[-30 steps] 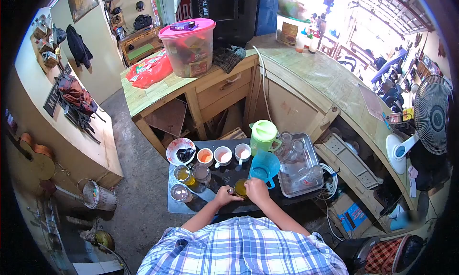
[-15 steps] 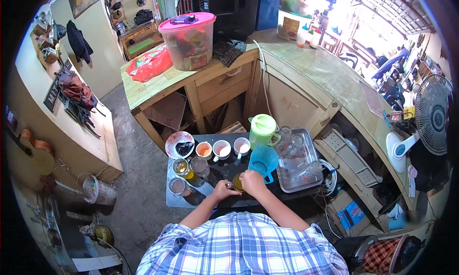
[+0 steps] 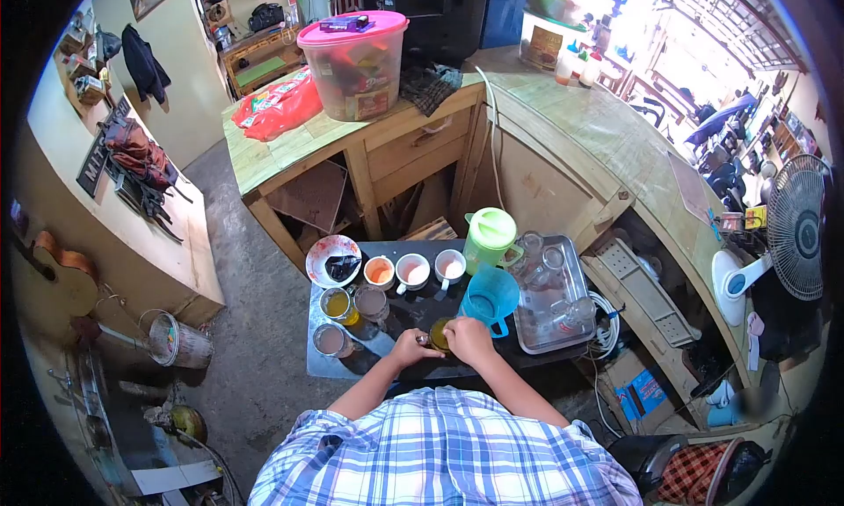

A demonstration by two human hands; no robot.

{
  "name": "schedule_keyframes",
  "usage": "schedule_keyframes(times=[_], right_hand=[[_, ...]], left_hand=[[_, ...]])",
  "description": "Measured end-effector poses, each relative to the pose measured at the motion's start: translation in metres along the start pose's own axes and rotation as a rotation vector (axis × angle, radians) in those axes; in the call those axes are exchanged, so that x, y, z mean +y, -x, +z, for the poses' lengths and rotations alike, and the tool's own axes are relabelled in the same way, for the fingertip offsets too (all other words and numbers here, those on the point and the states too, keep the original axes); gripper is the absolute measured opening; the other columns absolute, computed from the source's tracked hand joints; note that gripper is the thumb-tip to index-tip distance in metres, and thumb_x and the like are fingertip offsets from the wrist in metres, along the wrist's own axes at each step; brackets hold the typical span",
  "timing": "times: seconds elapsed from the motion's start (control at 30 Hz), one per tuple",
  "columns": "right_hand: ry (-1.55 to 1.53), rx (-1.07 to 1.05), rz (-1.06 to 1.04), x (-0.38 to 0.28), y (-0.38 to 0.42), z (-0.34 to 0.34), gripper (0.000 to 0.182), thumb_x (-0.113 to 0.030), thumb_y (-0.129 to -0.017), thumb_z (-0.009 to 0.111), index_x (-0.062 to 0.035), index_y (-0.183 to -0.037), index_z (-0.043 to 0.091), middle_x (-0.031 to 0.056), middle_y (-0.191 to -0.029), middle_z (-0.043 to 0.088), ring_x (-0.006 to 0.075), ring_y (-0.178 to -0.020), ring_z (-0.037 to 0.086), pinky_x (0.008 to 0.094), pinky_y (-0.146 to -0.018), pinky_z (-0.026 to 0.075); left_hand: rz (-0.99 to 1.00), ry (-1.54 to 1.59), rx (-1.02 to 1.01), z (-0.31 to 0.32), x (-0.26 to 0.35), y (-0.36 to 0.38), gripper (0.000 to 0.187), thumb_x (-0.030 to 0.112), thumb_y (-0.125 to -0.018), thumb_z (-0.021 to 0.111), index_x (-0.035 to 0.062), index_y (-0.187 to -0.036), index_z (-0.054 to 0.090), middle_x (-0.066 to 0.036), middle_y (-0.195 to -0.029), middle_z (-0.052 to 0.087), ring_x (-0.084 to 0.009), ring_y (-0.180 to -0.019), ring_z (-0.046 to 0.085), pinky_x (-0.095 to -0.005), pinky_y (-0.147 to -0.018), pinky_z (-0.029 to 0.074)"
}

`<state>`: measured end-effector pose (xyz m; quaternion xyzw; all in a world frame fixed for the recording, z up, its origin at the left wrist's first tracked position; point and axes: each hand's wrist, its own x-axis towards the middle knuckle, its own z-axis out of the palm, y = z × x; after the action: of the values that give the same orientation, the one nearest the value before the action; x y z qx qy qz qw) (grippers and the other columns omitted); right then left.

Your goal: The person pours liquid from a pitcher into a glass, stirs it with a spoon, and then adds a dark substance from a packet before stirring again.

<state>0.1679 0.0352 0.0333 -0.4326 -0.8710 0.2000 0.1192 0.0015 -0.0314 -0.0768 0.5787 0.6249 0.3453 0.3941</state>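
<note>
A glass mug with yellow-green liquid stands near the front edge of the dark low table. My left hand is closed around its left side, at the handle. Over the mug's right rim, my right hand has its fingers pinched together; what they hold, if anything, is hidden. A blue pitcher is just beyond my right hand, with a green lidded pitcher behind it. To the left stand a yellow-filled glass mug and two glass mugs with cloudy contents, one the nearer mug.
Three cups, including a white cup, line the table's back beside a bowl holding something black. A clear tray with several glass mugs lies at right. Wooden counters rise behind; a fan stands at far right.
The camera view has shifted slightly, moving the counter and table items a little in the picture. Both hands stay at the same mug, the right one shifting only slightly.
</note>
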Motion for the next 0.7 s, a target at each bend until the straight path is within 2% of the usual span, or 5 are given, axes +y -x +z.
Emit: schedule_keyframes(times=[0.2,0.3,0.4,0.5,0.7], right_hand=[[-0.016,0.098,0.082,-0.005,-0.004,0.001,0.015,-0.017,-0.082,0.062,-0.0049,-0.081,0.071,0.0147,-0.082,0.066,0.0344,-0.076,0.064,0.0450,-0.067,0.051],[-0.104,-0.003,0.098,-0.007,-0.004,-0.003,0.014,-0.015,-0.082,0.062,-0.0056,-0.082,0.072,0.0149,-0.083,0.066,0.0343,-0.075,0.064,0.0445,-0.067,0.051],[-0.179,0.212,0.107,-0.014,-0.003,-0.008,0.014,-0.014,-0.082,0.062,-0.0051,-0.082,0.072,0.0150,-0.083,0.066,0.0340,-0.075,0.064,0.0439,-0.068,0.051],[-0.098,0.028,0.173,-0.014,0.002,-0.009,0.014,-0.014,-0.083,0.062,-0.0049,-0.081,0.072,0.0150,-0.082,0.065,0.0336,-0.076,0.063,0.0435,-0.069,0.051],[-0.146,0.219,0.225,-0.018,0.012,-0.009,0.014,-0.017,-0.084,0.062,-0.0064,-0.084,0.071,0.0138,-0.083,0.065,0.0351,-0.076,0.064,0.0453,-0.069,0.051]], left_hand=[[0.066,-0.037,-0.044,-0.002,-0.008,-0.004,0.053,0.044,-0.056,0.089,0.0003,-0.062,0.059,-0.012,-0.059,0.057,-0.0282,-0.055,0.054,-0.0388,-0.056,0.043],[0.070,-0.088,-0.051,-0.002,-0.015,-0.005,0.053,0.044,-0.057,0.089,0.0004,-0.062,0.058,-0.013,-0.059,0.056,-0.0282,-0.056,0.053,-0.0398,-0.056,0.043],[0.065,-0.118,-0.075,-0.004,-0.014,-0.005,0.053,0.043,-0.057,0.089,-0.0002,-0.063,0.058,-0.013,-0.060,0.056,-0.0278,-0.058,0.053,-0.0397,-0.056,0.043],[0.082,-0.111,-0.069,-0.006,-0.011,-0.005,0.052,0.041,-0.057,0.089,-0.0003,-0.062,0.057,-0.012,-0.061,0.055,-0.0273,-0.059,0.053,-0.0390,-0.057,0.043],[0.099,-0.093,-0.079,-0.006,-0.017,-0.007,0.051,0.040,-0.057,0.089,0.0009,-0.060,0.056,-0.011,-0.060,0.053,-0.0267,-0.058,0.051,-0.0390,-0.056,0.043]])
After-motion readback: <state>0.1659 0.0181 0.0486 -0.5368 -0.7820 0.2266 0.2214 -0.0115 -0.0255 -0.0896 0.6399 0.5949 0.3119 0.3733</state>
